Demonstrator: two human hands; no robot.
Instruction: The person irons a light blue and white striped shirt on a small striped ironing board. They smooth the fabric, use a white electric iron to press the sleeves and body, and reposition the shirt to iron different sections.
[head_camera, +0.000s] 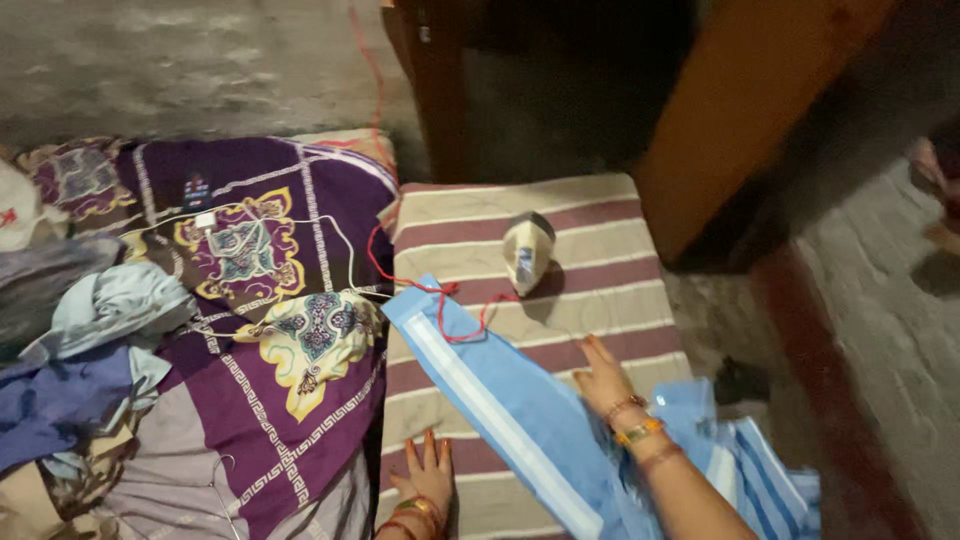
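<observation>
A light-blue cloth strip (500, 410), running far-left to near-right, is pressed by the flat, empty right hand (605, 380); the left hand (428, 475) lies open beside it.

A striped pad (600, 290) in beige and maroon bands lies on the floor (870, 300), bearing an upright iron (527, 250), its red cord (440, 290) and a light-blue cloth (510, 400). Beside it, a purple patterned sheet (290, 400) carries crumpled clothes (90, 350).

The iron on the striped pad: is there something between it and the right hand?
Nothing solid. Between the right hand and the iron lies only bare striped pad; the iron's red cord runs off to the left, across the blue cloth.
</observation>
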